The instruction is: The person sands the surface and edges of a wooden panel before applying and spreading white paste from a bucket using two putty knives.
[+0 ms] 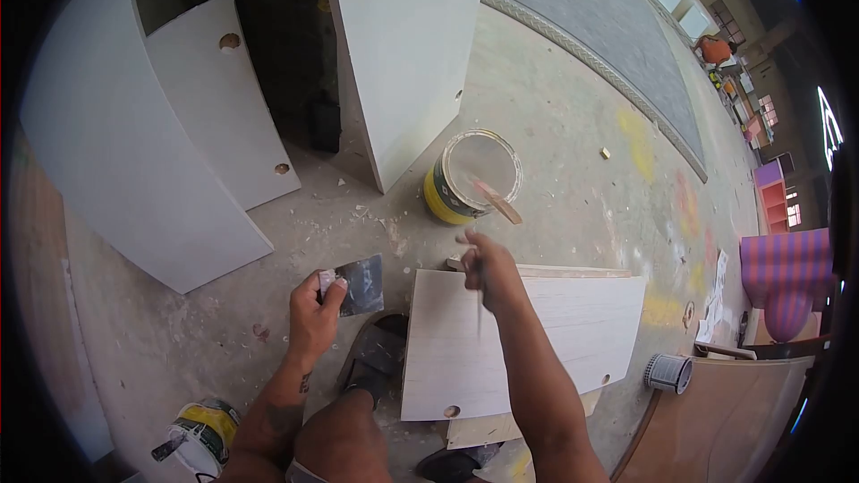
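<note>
Over the pale panel [532,335], far edge: right hand [492,275], fingers gripped thin, blurred tool [481,306]. Beyond left edge: left hand [313,324], fingers gripped broad scraper [364,286]; level hold seemed best.

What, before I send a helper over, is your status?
Left hand: holding flat scraper. Right hand: above white panel, thin tool in it, blurred. Yellow-labelled bucket just beyond, possible obstacle.

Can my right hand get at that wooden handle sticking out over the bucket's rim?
Probably yes: the wooden handle juts past the rim of the bucket near your right hand, and nothing seems to stand between them. That hand seems to grip a thin, blurred tool, though.
</note>
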Demonstrator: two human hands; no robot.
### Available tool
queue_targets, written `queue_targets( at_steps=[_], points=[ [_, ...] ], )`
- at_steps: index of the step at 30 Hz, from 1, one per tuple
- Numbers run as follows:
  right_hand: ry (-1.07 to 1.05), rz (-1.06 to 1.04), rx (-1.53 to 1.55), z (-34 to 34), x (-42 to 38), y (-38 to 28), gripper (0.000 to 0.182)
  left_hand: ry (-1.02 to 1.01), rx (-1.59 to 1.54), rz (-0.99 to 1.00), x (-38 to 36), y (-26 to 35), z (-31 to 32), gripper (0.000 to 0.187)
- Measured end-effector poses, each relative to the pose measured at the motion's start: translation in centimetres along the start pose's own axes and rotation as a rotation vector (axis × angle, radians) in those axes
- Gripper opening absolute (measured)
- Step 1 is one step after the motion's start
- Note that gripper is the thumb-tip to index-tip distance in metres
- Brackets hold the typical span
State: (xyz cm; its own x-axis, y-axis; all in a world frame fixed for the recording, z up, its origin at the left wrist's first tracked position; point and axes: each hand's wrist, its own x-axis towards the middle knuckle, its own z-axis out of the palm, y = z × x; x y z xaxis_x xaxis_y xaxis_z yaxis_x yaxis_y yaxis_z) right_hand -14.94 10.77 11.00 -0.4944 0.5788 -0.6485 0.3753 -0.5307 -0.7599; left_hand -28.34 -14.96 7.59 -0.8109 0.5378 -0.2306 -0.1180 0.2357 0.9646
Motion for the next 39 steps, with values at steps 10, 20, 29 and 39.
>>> queue_targets(
  at_steps=[10,20,29,39],
  points=[
    [-0.004,0.288,0.228,-2.1,10.8,0.4,0.056,-0.003,-0.004,-0.057,-0.4,-0.4,0.4,0.018],
    [0.114,-0.033,-0.054,-2.2,11.2,1.6,0.025,-0.073,0.002,-0.050,-0.5,-0.1,0.6,0.015],
    [-0.128,0.098,-0.722,-3.4,5.2,-2.8,0.035,0.050,-0.229,-0.110,0.8,-1.8,-0.5,0.018],
    [0.393,-0.492,-1.069,-0.8,3.4,-4.6,0.040,0.032,-0.331,-0.137,0.9,-0.6,0.2,0.014]
  ],
)
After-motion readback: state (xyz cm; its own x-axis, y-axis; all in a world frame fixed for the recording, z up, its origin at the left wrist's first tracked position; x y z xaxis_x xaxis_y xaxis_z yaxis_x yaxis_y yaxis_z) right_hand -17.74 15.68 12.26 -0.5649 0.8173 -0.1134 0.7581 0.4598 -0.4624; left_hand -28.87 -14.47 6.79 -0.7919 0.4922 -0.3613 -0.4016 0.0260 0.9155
